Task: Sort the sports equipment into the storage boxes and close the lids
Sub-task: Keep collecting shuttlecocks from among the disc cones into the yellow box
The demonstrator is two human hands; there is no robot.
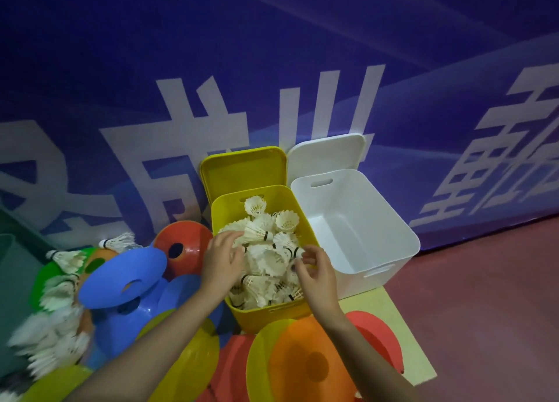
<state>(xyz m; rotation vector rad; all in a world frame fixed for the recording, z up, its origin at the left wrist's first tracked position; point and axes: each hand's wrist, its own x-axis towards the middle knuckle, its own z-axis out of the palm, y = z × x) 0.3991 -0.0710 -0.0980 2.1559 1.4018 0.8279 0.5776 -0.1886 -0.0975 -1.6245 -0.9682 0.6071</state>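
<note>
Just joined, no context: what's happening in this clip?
A person is sorting sports gear on the floor. Both hands, left and right, are in the open yellow plastic box, settling a heap of white feather shuttlecocks. The white plastic box beside it is empty, lid up. Coloured disc cones and more loose shuttlecocks remain outside.

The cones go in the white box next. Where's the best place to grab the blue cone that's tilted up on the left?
Probably by the raised rim of the blue cone: thumb on top, fingers underneath, coming from the right, where the left hand already is. It leans with its edge lifted off the pile, and its center hole offers a second finger hold.
</note>
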